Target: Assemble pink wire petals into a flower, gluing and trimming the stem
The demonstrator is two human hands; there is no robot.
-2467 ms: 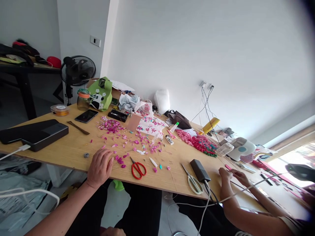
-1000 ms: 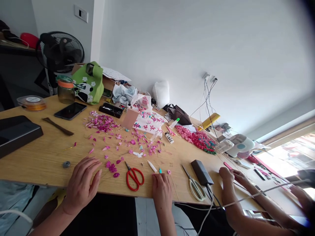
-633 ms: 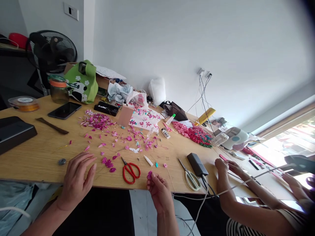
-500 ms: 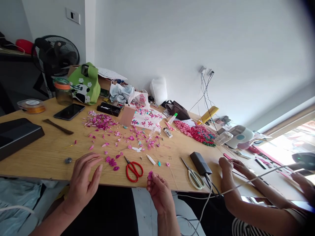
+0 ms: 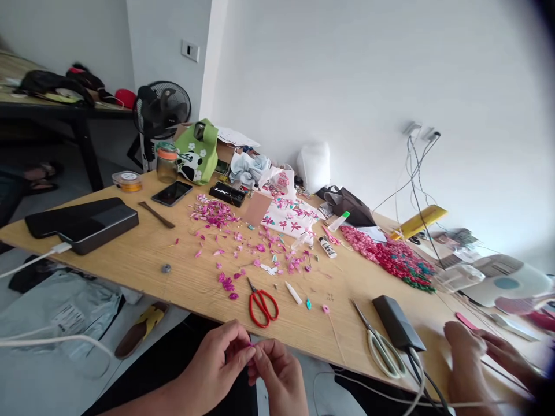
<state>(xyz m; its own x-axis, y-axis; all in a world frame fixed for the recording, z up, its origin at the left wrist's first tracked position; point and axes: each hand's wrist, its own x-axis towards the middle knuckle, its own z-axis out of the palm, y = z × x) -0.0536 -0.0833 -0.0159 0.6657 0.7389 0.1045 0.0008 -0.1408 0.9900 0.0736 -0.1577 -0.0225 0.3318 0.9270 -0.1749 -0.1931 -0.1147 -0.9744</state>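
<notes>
My left hand (image 5: 219, 361) and my right hand (image 5: 280, 372) meet at the table's front edge, fingertips pinched together. Only a sliver of a purple petal piece (image 5: 250, 345) shows between them; the fingers hide the rest. Red-handled scissors (image 5: 263, 308) lie just beyond my hands. Left of the scissors is a small cluster of dark magenta petals (image 5: 226, 282). To their right are a white tube (image 5: 293, 293), a teal leaf-shaped piece (image 5: 309, 304) and a pink piece (image 5: 326, 309) on a thin stem.
Loose pink petals (image 5: 214, 212) are scattered over the middle. Pale-handled scissors (image 5: 385, 352) and a dark power adapter (image 5: 396, 323) lie to the right, near a co-worker's hands (image 5: 466, 341). A phone (image 5: 172, 193), a black device (image 5: 99, 222) and a jar (image 5: 167, 164) stand left.
My left hand has come from above the table to meet the right one, closing its fingers at the purple petal piece. The view has turned left.
</notes>
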